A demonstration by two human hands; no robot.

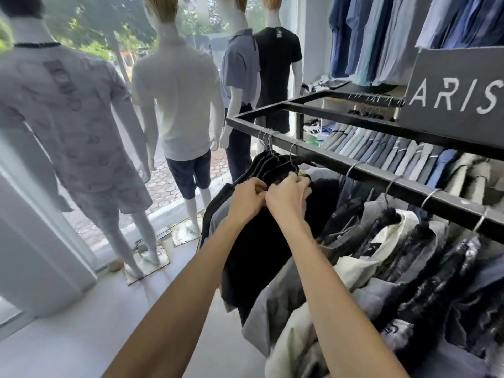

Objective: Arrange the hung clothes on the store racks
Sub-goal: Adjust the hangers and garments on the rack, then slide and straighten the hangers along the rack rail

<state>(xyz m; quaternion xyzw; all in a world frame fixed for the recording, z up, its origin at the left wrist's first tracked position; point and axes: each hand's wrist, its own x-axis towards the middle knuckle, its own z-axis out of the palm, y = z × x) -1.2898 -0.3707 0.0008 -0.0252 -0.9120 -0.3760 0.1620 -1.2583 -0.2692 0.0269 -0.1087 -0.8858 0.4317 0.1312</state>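
At 9 o'clock we see four mannequins (177, 85) in shirts and shorts, backs to us, standing before a shop window (90, 31).

Toward centre, our left hand (246, 199) has its fingers curled and pinching the upper edge of a black garment (256, 249). Our right hand (287, 196) sits touching it at its 3 o'clock, fingers likewise curled into the same dark fabric near the neckline. The garment hangs straight down from both grips toward 6 o'clock, just under the near rail.

At 12 o'clock from the hands, wire hangers (268, 148) hook over the black metal rack (381, 175), bunched at its left end.

At 3 to 5 o'clock, the rack holds a row of hung clothes (403, 255): grey, cream and dark fur-trimmed pieces, packed touching. Beyond the far rail, folded trousers (387, 151) lie in a row. At 2 o'clock stands a grey sign (452, 88) reading "ARIS"; blue shirts (376, 36) hang above.
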